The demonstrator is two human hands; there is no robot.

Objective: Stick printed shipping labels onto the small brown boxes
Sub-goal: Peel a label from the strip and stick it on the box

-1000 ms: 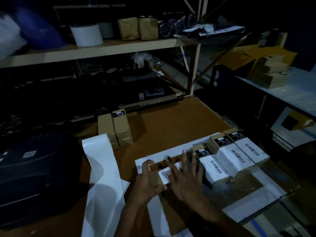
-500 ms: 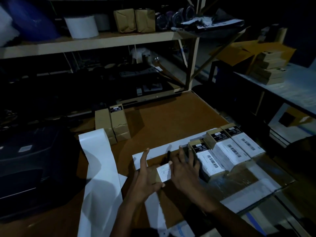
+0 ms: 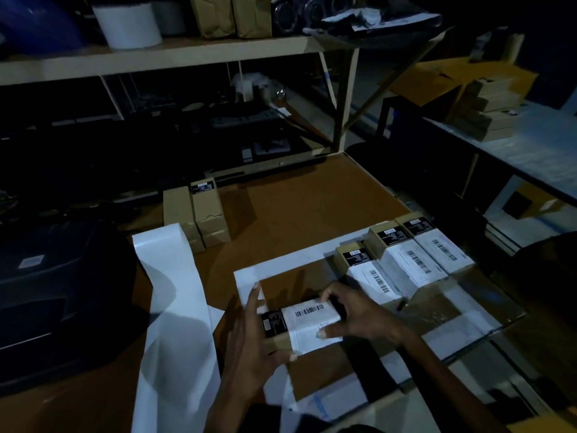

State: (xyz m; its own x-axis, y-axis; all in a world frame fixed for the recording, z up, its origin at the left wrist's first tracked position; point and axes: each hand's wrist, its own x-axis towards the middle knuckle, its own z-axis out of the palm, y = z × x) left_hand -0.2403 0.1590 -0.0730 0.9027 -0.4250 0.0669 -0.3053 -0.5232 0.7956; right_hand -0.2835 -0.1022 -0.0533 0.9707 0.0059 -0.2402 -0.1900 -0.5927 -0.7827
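A small brown box [image 3: 281,342] with a white barcode label [image 3: 313,323] on top lies in front of me on the brown table. My left hand [image 3: 249,342] holds its left end, thumb under the near edge and fingers straight along the side. My right hand [image 3: 356,317] grips its right end, fingers curled over the far edge and thumb pressing on the label. Three labelled boxes [image 3: 402,260] stand in a row to the right. Two unlabelled brown boxes [image 3: 199,214] stand farther back on the left.
A long white strip of label backing [image 3: 175,307] trails from the black printer [image 3: 50,285] at left. White tape outlines [image 3: 281,260] mark the table. A shelf [image 3: 175,54] with a label roll [image 3: 128,23] stands behind. More boxes [image 3: 490,110] are stacked on the right bench.
The box has been turned and raised so its labelled top faces me. Both hands shifted from pressing on it to holding its two ends. The camera moved closer.
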